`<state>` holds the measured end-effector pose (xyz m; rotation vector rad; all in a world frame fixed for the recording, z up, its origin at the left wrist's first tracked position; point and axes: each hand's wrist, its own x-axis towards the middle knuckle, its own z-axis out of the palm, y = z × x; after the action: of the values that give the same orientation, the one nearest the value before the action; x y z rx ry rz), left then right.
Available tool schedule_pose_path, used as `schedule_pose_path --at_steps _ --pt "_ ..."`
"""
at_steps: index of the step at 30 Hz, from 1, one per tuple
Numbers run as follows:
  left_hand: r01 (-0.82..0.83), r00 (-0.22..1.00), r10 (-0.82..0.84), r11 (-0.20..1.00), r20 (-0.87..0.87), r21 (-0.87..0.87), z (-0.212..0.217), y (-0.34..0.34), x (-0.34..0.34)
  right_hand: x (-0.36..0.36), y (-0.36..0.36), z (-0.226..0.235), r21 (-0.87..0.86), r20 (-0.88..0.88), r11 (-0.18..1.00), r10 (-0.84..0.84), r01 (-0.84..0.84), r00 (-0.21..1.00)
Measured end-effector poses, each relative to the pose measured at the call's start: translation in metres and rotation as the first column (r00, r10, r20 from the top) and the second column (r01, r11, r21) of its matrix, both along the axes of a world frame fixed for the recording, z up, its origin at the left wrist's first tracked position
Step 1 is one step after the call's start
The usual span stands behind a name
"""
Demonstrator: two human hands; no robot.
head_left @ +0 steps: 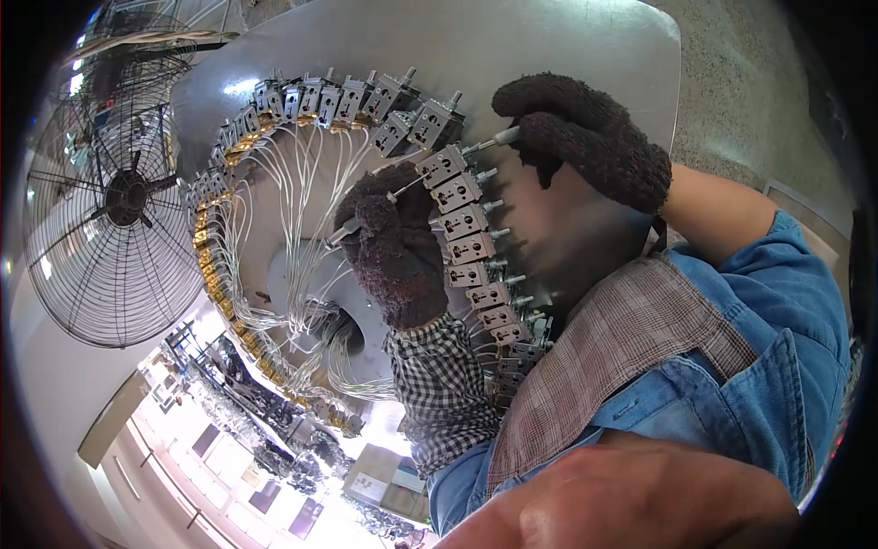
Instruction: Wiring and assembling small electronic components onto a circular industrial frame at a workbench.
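A ring of small metal blocks [461,221] with protruding threaded rods lies on a round metal table. My right hand [590,142], in a dark knitted glove, pinches a slim grey fitting [506,135] whose thin shaft points left at the upper end of the near row of blocks. My left hand [398,252], in the same kind of glove, is inside the ring against those blocks. Its fingers are closed around a thin metal piece [346,231] with a pale tip; the glove hides most of it. Many white wires [297,183] run from the blocks to the centre.
The metal table top [530,46] extends beyond the ring. A hub with a dark hole [346,329] gathers the wires. At left stands a large caged fan [126,197]. A cardboard box [389,480] and cluttered shelving [247,403] are at the lower left.
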<state>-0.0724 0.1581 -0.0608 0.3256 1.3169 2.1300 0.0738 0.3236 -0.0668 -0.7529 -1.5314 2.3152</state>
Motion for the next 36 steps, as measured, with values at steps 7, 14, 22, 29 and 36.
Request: schedule_pose_path --at_steps 7,14,22,29,36 --pt "-0.003 1.0 0.003 1.0 0.025 0.001 0.005 0.003 0.002 -0.005 -0.002 -0.008 -0.111 -0.136 0.993 -0.049 0.034 0.99" --pt "0.011 0.999 -0.012 1.0 0.039 0.017 0.002 0.0 -0.002 -0.006 0.0 0.002 -0.108 0.01 0.994 -0.001 0.002 1.0" --pt "0.006 0.997 -0.007 1.0 0.081 0.006 0.0 0.0 -0.002 -0.004 -0.004 -0.006 -0.177 -0.122 0.984 -0.04 0.018 0.992" --pt "-0.028 0.992 0.042 0.992 0.118 -0.124 0.007 0.002 0.0 -0.007 -0.007 -0.006 -0.134 -0.115 0.99 -0.069 0.054 0.991" --pt "-0.027 0.994 0.032 0.999 0.107 -0.045 -0.001 -0.001 -0.002 -0.007 -0.001 -0.01 0.022 -0.156 1.0 -0.008 0.012 0.988"
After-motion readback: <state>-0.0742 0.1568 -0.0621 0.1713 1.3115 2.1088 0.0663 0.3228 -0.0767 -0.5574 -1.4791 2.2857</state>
